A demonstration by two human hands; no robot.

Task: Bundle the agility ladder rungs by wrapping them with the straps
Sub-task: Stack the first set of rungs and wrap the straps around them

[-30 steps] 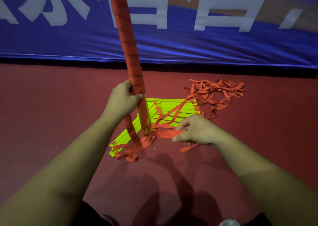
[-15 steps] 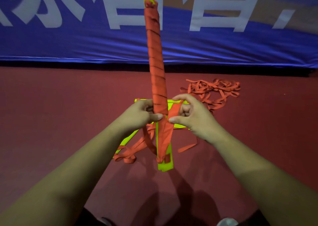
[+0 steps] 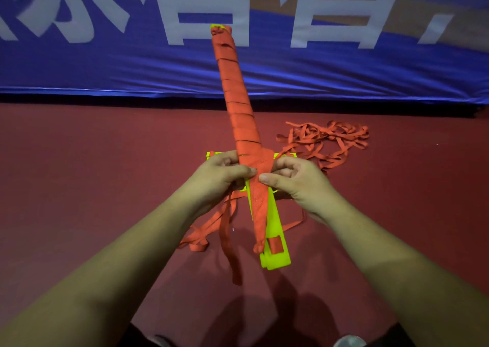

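A long bundle of yellow-green ladder rungs (image 3: 275, 256) is held off the floor, pointing away from me, its far part wound tightly in orange strap (image 3: 238, 103). My left hand (image 3: 222, 174) grips the bundle from the left at mid-length. My right hand (image 3: 293, 177) pinches the strap against the bundle from the right. The near end of the rungs is bare, with a strap piece threaded through a slot. Loose strap ends (image 3: 225, 230) hang below my left hand. More flat rungs (image 3: 211, 155) lie on the floor behind my hands, mostly hidden.
A tangled pile of orange strap (image 3: 330, 143) lies on the dark red floor (image 3: 92, 174) at the right. A blue banner with large white characters (image 3: 105, 63) runs along the back. My shoes show at the bottom edge.
The bundle has tilted down and come toward me, its far tip now in view. My right hand rose from the floor to the bundle and closed on the strap beside my left hand.
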